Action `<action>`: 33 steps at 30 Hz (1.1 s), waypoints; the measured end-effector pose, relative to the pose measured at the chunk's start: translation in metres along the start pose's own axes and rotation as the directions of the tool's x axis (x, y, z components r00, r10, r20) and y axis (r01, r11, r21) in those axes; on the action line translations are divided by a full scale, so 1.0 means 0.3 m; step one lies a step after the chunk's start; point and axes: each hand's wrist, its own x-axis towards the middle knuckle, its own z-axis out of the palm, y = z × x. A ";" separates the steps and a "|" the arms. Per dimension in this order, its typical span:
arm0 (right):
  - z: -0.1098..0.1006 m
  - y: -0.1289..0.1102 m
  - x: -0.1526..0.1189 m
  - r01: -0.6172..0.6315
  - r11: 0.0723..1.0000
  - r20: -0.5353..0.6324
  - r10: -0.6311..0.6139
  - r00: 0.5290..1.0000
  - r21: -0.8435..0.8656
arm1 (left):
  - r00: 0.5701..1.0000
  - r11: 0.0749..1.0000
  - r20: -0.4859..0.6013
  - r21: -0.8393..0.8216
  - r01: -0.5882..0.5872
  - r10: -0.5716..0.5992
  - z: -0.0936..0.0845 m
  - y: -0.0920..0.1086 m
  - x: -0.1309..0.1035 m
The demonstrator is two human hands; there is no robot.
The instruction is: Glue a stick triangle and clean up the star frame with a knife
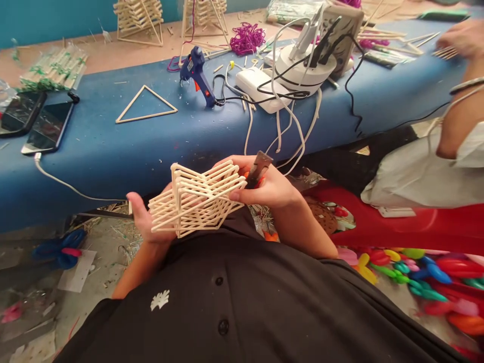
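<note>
A lattice of thin wooden sticks (pixel 200 199), stacked in a zigzag star shape, is held tilted in front of my body. My left hand (pixel 153 222) supports its left end from below, thumb stretched out and other fingers partly hidden behind the sticks. At the right end, my right hand (pixel 264 184) pinches the sticks with the thumb. A dark flat-bladed cutter (pixel 259 169) with an orange part also sits in that hand, its blade pointing up. On the blue table (pixel 102 156) lies a stick triangle (pixel 145 105), and a blue glue gun (pixel 197 75) is beside it.
Two phones (pixel 51 126) and bagged sticks (pixel 55 68) lie at left. Stick frames (pixel 139 22) and purple string (pixel 247 39) are at the back. Cables run from a white power strip (pixel 304 65). Another person's hand (pixel 463 40) holds sticks at right. Balloons (pixel 431 275) lie below.
</note>
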 end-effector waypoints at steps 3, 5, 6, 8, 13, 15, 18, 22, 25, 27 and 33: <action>-0.039 0.010 0.006 -0.059 0.998 0.057 0.059 0.997 -0.003 | 0.925 0.991 0.356 0.069 0.111 -0.129 -0.029 0.036 0.030; -0.066 0.017 0.006 -0.101 0.995 0.105 0.104 0.989 -0.025 | 0.826 0.982 0.531 0.116 0.151 -0.190 -0.035 0.058 0.049; -0.078 0.019 0.005 -0.120 0.991 0.123 0.126 0.984 -0.056 | 0.773 0.975 0.594 0.126 0.184 -0.223 -0.031 0.068 0.054; -0.097 0.022 0.004 -0.136 0.981 0.130 0.154 0.980 -0.136 | 0.687 0.955 0.666 0.155 0.253 -0.291 -0.015 0.083 0.050; -0.106 -0.003 0.008 0.014 0.986 0.103 0.003 0.995 -0.168 | 0.806 0.964 0.531 0.188 0.189 -0.262 0.027 0.084 -0.006; -0.090 -0.028 0.007 0.047 0.966 -0.035 -0.058 0.998 -0.255 | 0.837 0.968 0.501 0.215 0.127 -0.221 0.029 0.076 -0.029; -0.055 -0.068 0.003 -0.053 0.825 -0.323 -0.159 0.933 -0.562 | 0.841 0.956 0.509 0.292 0.035 -0.186 0.026 0.075 -0.053; -0.034 -0.103 0.004 -0.133 0.546 -0.288 -0.210 0.934 -0.827 | 0.782 0.916 0.609 0.377 -0.134 -0.136 0.036 0.095 -0.053; -0.046 -0.119 0.012 -0.105 0.406 -0.192 -0.179 0.965 -0.908 | 0.707 0.864 0.703 0.402 -0.303 -0.079 0.049 0.111 -0.031; -0.060 -0.129 0.018 -0.092 0.348 -0.149 -0.141 0.979 -0.933 | 0.655 0.832 0.755 0.390 -0.396 -0.042 0.055 0.116 -0.016; -0.089 -0.156 0.035 -0.080 0.251 -0.086 -0.014 0.996 -0.965 | 0.604 0.792 0.796 0.397 -0.464 -0.046 0.061 0.123 -0.007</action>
